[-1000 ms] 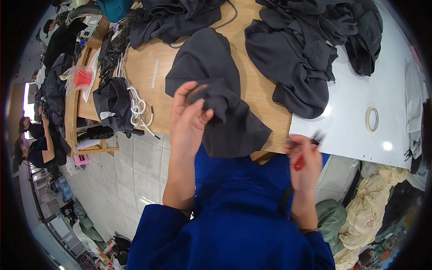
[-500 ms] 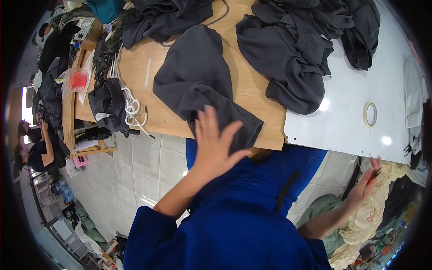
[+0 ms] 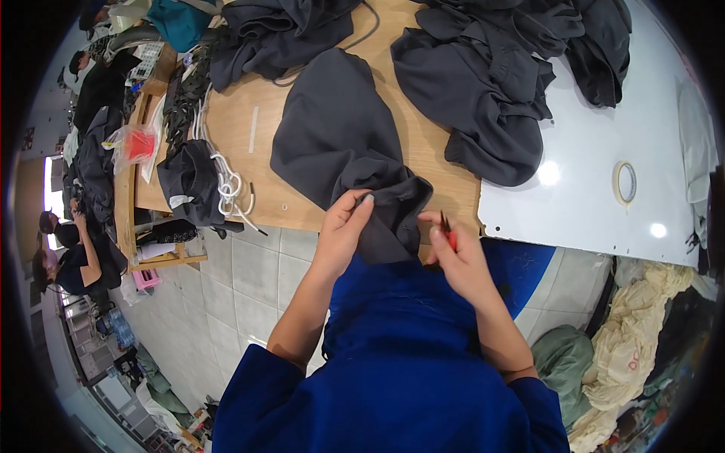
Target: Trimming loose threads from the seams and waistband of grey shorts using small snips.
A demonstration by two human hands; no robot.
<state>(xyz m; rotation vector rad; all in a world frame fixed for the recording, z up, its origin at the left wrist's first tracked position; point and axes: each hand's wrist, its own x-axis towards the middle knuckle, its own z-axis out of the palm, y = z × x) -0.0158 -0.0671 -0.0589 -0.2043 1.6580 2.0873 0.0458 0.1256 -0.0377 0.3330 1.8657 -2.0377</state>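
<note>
A dark grey garment (image 3: 340,143) lies on the wooden table (image 3: 249,162), its near end hanging over the front edge. My left hand (image 3: 343,226) pinches a fold of that near end between thumb and fingers. My right hand (image 3: 457,253) is close beside it, gripping small red-handled snips (image 3: 448,235) with the dark tip pointing up next to the fabric. My blue sleeves and top fill the lower middle of the view.
More dark garments (image 3: 491,90) are piled at the back and right. A white board (image 3: 604,189) carries a tape roll (image 3: 625,182). White cords (image 3: 226,185) and a small dark bundle (image 3: 189,181) lie left. Other people (image 3: 72,257) work at far left; cloth heaps (image 3: 642,347) sit lower right.
My right hand came back from low at the right to the table edge with the snips. My left hand went from lying flat on the garment to pinching its near fold.
</note>
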